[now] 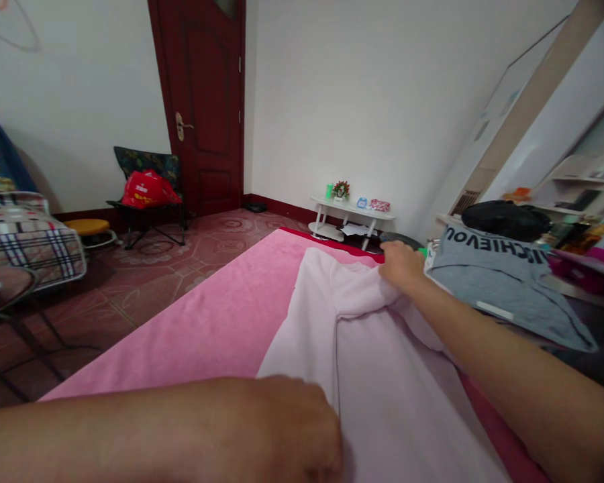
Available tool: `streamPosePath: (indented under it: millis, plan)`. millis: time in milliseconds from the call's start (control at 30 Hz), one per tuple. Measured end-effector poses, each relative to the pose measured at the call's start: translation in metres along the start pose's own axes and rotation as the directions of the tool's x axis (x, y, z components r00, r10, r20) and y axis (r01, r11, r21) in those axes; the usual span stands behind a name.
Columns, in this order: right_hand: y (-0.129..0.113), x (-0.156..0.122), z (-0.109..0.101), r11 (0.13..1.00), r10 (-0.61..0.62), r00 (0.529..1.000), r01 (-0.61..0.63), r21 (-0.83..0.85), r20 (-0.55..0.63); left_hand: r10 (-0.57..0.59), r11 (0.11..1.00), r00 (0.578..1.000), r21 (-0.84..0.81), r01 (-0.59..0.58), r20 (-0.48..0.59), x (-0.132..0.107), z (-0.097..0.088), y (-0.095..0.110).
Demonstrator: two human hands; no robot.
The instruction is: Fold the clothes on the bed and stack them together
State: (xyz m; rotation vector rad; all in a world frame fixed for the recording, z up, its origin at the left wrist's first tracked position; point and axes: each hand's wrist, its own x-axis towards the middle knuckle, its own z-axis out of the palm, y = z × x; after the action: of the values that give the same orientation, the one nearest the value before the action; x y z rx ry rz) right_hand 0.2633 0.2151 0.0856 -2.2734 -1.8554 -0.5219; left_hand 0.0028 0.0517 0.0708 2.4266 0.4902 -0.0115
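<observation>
A pale pink sweatshirt [387, 389] lies spread on a table covered with a brighter pink cloth [216, 315], its sleeve running along the left side and its neck end pointing away from me. Close to me, my left hand [292, 429] is closed with the knuckles up at the left part of the sweatshirt; its fingertips are hidden beneath. My right hand [401, 265] reaches to the far end and pinches the fabric near the neck, its fingers curled over the cloth.
Right of the table sits a grey garment [508, 282] with dark lettering, under a black item [506, 220]. A low white stand [355, 209] is by the far wall. To the left are a folding chair with a red bag [148, 190], a yellow stool [86, 227] and a round table [10, 285].
</observation>
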Motion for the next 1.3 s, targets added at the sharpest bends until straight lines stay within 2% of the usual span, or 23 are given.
streamPosePath:
  millis: [33, 67, 100, 167, 200, 233, 300, 333, 400, 500, 567, 633, 733, 833, 967, 1167, 1300]
  plan:
    - [-0.017, -0.002, -0.003, 0.995, -0.091, 0.994, 0.093, 0.031, -0.055, -0.04, 0.996, 0.996, 0.082, 0.046, -0.075, 0.006, -0.009, -0.002]
    - [-0.033, -0.005, -0.004, 0.979, -0.184, 0.975, 0.194, 0.067, -0.122, -0.081, 0.982, 0.977, 0.15, 0.112, -0.199, 0.014, -0.015, -0.006]
    - [-0.048, -0.01, -0.001, 0.942, -0.287, 0.934, 0.315, 0.115, -0.214, -0.101, 0.963, 0.937, 0.205, 0.177, -0.335, 0.022, -0.016, -0.013]
    - [-0.069, -0.019, 0.02, 0.847, -0.431, 0.849, 0.497, 0.186, -0.305, -0.059, 0.921, 0.839, 0.294, 0.254, -0.54, 0.038, -0.005, -0.032]
    - [-0.075, -0.022, 0.037, 0.816, -0.476, 0.839, 0.533, 0.223, -0.262, -0.022, 0.908, 0.815, 0.329, 0.259, -0.579, 0.044, 0.005, -0.042]
    - [-0.077, -0.024, 0.056, 0.818, -0.488, 0.859, 0.512, 0.262, -0.155, 0.003, 0.902, 0.816, 0.354, 0.248, -0.578, 0.048, 0.018, -0.052]
    - [-0.074, -0.022, 0.093, 0.871, -0.429, 0.897, 0.381, 0.311, 0.102, -0.015, 0.906, 0.864, 0.359, 0.225, -0.504, 0.052, 0.042, -0.069]
    - [-0.072, -0.019, 0.107, 0.894, -0.388, 0.902, 0.319, 0.313, 0.188, -0.045, 0.913, 0.888, 0.341, 0.223, -0.458, 0.051, 0.051, -0.074]
    - [-0.072, -0.01, 0.121, 0.919, -0.337, 0.904, 0.255, 0.302, 0.262, -0.113, 0.926, 0.909, 0.289, 0.243, -0.4, 0.05, 0.062, -0.08]
    - [-0.086, -0.001, 0.115, 0.94, -0.285, 0.924, 0.218, 0.262, 0.255, -0.154, 0.935, 0.909, 0.24, 0.261, -0.388, 0.049, 0.063, -0.081]
    - [-0.099, -0.001, 0.106, 0.934, -0.296, 0.941, 0.248, 0.257, 0.165, -0.163, 0.939, 0.908, 0.223, 0.263, -0.386, 0.05, 0.06, -0.08]
    - [-0.11, -0.003, 0.104, 0.889, -0.394, 0.914, 0.352, 0.294, 0.096, -0.173, 0.938, 0.907, 0.215, 0.27, -0.384, 0.052, 0.058, -0.079]
    - [-0.116, -0.002, 0.113, 0.832, -0.505, 0.843, 0.417, 0.366, 0.185, -0.188, 0.936, 0.915, 0.217, 0.277, -0.358, 0.053, 0.056, -0.077]
    - [-0.115, 0.0, 0.122, 0.857, -0.47, 0.846, 0.37, 0.359, 0.252, -0.202, 0.931, 0.922, 0.228, 0.286, -0.332, 0.052, 0.054, -0.073]
    - [-0.111, -0.008, 0.119, 0.888, -0.402, 0.87, 0.294, 0.353, 0.287, -0.186, 0.911, 0.91, 0.282, 0.3, -0.37, 0.05, 0.055, -0.073]
    - [-0.092, -0.046, 0.102, 0.872, -0.429, 0.837, 0.286, 0.397, 0.34, -0.121, 0.875, 0.889, 0.377, 0.305, -0.441, 0.052, 0.066, -0.079]
    - [-0.072, -0.076, 0.091, 0.873, -0.439, 0.831, 0.304, 0.382, 0.342, -0.149, 0.86, 0.869, 0.373, 0.349, -0.472, 0.047, 0.076, -0.071]
